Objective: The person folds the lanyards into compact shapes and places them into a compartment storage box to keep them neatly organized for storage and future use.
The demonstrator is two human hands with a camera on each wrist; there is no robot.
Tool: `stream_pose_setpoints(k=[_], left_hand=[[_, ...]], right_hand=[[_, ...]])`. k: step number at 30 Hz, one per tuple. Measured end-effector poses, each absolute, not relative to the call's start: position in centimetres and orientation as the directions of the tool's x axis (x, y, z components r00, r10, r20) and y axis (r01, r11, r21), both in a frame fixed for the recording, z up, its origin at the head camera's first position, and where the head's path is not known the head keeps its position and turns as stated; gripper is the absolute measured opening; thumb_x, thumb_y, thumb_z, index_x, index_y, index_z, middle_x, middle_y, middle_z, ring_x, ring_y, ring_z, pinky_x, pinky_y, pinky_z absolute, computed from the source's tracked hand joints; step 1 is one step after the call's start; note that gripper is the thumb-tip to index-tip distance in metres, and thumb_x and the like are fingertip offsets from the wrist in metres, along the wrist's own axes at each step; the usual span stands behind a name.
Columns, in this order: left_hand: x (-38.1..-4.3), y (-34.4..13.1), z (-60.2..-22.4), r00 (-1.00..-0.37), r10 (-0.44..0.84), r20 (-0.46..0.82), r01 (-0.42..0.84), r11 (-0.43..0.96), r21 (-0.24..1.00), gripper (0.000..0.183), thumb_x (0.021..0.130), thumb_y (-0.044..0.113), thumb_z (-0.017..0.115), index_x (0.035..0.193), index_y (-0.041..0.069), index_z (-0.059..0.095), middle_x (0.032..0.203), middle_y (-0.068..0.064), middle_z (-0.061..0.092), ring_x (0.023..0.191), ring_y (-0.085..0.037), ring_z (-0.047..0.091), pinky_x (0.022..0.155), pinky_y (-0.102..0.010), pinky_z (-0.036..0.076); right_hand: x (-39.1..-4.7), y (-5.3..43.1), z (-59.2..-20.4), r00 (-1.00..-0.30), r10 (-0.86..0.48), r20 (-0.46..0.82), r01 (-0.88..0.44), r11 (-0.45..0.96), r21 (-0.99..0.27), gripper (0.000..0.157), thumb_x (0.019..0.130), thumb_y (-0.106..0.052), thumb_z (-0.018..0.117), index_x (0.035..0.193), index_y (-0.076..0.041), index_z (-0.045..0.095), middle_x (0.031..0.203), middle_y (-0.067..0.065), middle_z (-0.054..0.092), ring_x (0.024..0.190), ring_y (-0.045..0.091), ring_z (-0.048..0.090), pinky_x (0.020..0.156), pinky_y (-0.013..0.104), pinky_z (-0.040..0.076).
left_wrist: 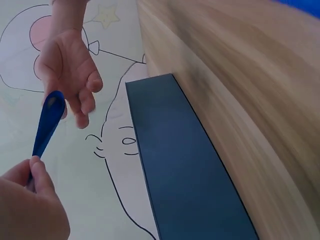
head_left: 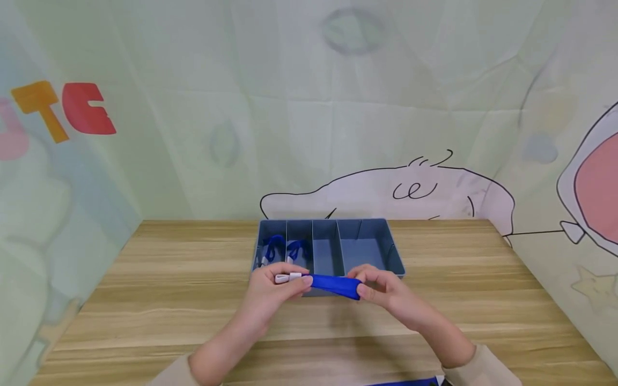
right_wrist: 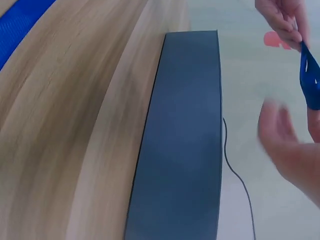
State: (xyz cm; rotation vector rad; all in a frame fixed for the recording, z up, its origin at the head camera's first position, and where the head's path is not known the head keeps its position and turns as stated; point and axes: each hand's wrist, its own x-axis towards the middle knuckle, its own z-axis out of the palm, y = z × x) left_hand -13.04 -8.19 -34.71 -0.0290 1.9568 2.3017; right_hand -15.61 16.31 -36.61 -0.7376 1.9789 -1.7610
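Between both hands stretches a folded blue lanyard (head_left: 333, 285) with a white end piece (head_left: 288, 277). My left hand (head_left: 275, 287) pinches it beside the white piece, thumb in front. At the other end, the thumb and fingers of my right hand (head_left: 386, 292) pinch the blue fold, which shows as a narrow loop (left_wrist: 51, 112) in the left wrist view. Both hands are above the near side of a blue-grey divided tray (head_left: 367, 249). One blue lanyard (head_left: 275, 246) lies in its leftmost compartment and another lanyard (head_left: 296, 247) in the compartment beside it.
The tray stands on a wood-grain table (head_left: 174, 289), near its back edge. At the table's front, partly out of view, lies more blue material (head_left: 405, 383). A printed cloth backdrop (head_left: 193, 134) encloses the back and sides.
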Motion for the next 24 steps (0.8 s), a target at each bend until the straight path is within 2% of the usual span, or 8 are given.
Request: stream_pose_setpoints(k=[4,6,8,11,15,18,21,24], left_hand=[[-12.9,-8.3,-35.0,-0.994,0.063,-0.089,-0.097,-0.136,0.986,0.025,0.077,0.002,0.073,0.096,-0.011,0.065,0.079,-0.010,0.067,0.069,-0.017,0.067,0.068,-0.028,0.055],[-13.0,-8.4,-35.1,-0.993,0.070,-0.095,-0.103,-0.131,0.986,0.025,0.077,0.002,0.074,0.096,-0.011,0.065,0.080,-0.011,0.067,0.070,-0.018,0.067,0.068,-0.028,0.055],[-13.2,-8.4,-35.1,-0.992,0.081,-0.099,-0.109,-0.131,0.985,0.025,0.077,0.002,0.074,0.096,-0.011,0.065,0.082,-0.011,0.067,0.071,-0.018,0.067,0.068,-0.028,0.055],[-13.2,-8.4,-35.0,-0.990,0.097,-0.099,-0.111,-0.130,0.985,0.026,0.077,0.003,0.074,0.096,-0.011,0.064,0.082,-0.011,0.067,0.071,-0.018,0.067,0.067,-0.027,0.055],[-13.1,-8.2,-35.1,-0.991,0.072,-0.117,-0.124,-0.112,0.986,0.023,0.076,0.002,0.074,0.094,-0.009,0.066,0.083,-0.010,0.066,0.070,-0.017,0.066,0.067,-0.026,0.055],[-13.0,-7.9,-35.3,-0.989,0.041,-0.139,-0.142,-0.058,0.988,0.021,0.075,0.005,0.076,0.092,-0.005,0.069,0.084,-0.008,0.066,0.071,-0.017,0.064,0.067,-0.026,0.053],[-13.0,-7.6,-35.6,-0.988,0.025,-0.152,-0.152,-0.018,0.988,0.021,0.074,0.008,0.078,0.091,-0.002,0.071,0.086,-0.007,0.065,0.072,-0.016,0.062,0.068,-0.027,0.051],[-13.0,-7.4,-35.8,-0.985,0.028,-0.168,-0.169,-0.039,0.985,0.021,0.075,0.007,0.076,0.093,-0.003,0.070,0.088,-0.007,0.065,0.074,-0.014,0.063,0.071,-0.026,0.053]], right_hand=[[-15.5,16.4,-36.7,-0.769,-0.637,0.058,-0.022,-0.064,-0.998,0.014,0.093,-0.009,0.055,0.091,0.005,0.059,0.091,0.008,0.067,0.084,0.018,0.064,0.077,0.029,0.054],[-15.4,16.2,-36.7,-0.785,-0.615,0.071,0.024,-0.145,-0.989,0.007,0.091,-0.005,0.058,0.089,-0.001,0.064,0.082,0.005,0.069,0.076,0.013,0.066,0.074,0.025,0.054],[-15.4,16.1,-36.7,-0.810,-0.583,0.072,0.056,-0.199,-0.978,0.010,0.089,-0.002,0.060,0.089,-0.008,0.068,0.078,0.004,0.069,0.072,0.011,0.066,0.071,0.022,0.054],[-15.5,16.1,-36.5,-0.841,-0.540,0.033,0.111,-0.232,-0.966,0.012,0.087,0.000,0.061,0.096,-0.007,0.065,0.076,0.004,0.069,0.069,0.011,0.066,0.069,0.021,0.054],[-15.5,15.8,-36.1,-0.885,-0.460,-0.068,0.130,-0.105,-0.986,0.020,0.086,0.001,0.063,0.105,0.006,0.057,0.074,0.006,0.068,0.067,0.013,0.066,0.070,0.025,0.055],[-15.5,15.7,-35.7,-0.913,-0.393,-0.111,0.088,0.076,-0.993,0.021,0.086,0.002,0.063,0.099,0.015,0.056,0.073,0.009,0.067,0.066,0.016,0.066,0.070,0.031,0.056],[-15.6,15.7,-35.4,-0.935,-0.339,-0.106,0.033,0.213,-0.977,0.017,0.085,0.002,0.064,0.093,0.016,0.058,0.070,0.009,0.064,0.065,0.017,0.064,0.068,0.034,0.056],[-15.7,15.7,-35.2,-0.947,-0.304,-0.100,0.010,0.284,-0.959,0.015,0.084,0.000,0.066,0.090,0.012,0.060,0.067,0.005,0.060,0.063,0.016,0.060,0.065,0.033,0.056]])
